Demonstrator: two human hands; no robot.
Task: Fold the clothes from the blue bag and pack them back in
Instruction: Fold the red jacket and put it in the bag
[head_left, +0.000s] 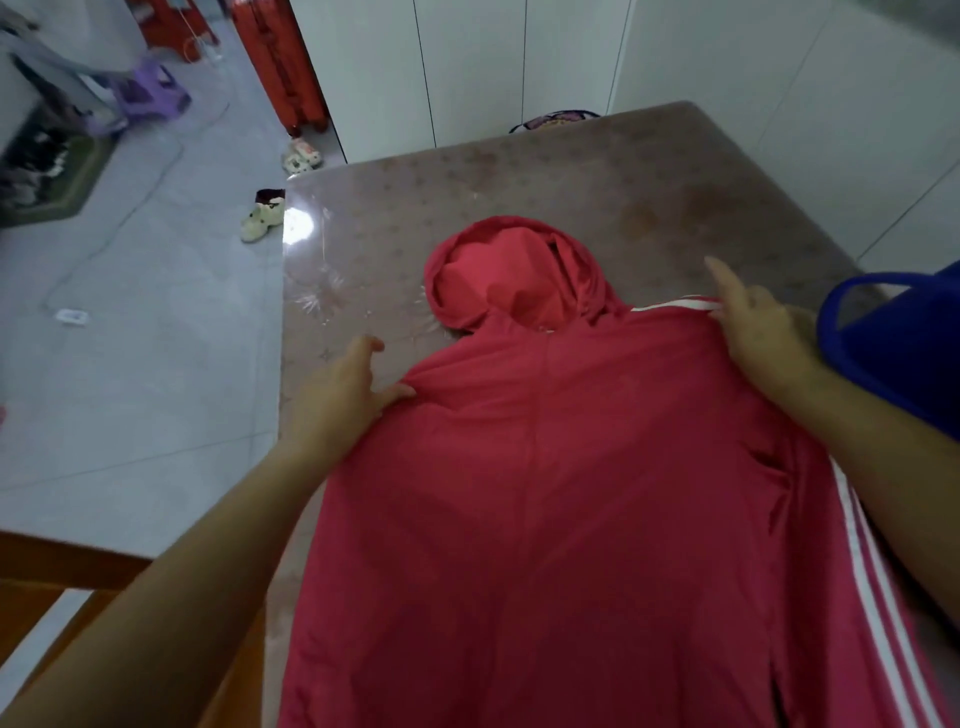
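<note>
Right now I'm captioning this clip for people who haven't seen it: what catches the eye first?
The red hooded jacket spread flat across the table, hood pointing away, white stripes along its right edge. The left hand and right hand press on its shoulders, and a blue bag sits at the table's right edge.

Red hooded jacket (545, 493) spread flat before me on table, back side up, hood (498, 275) pointing away, hood opening upward and rounded. Centre seam runs down back. White stripes along sleeve on my right side, from shoulder toward near edge. Left shoulder edge slightly bunched. Lower part runs out of view. Blue bag (893, 338) at my right, just beside jacket's shoulder, mouth open, handle loop standing up.
</note>
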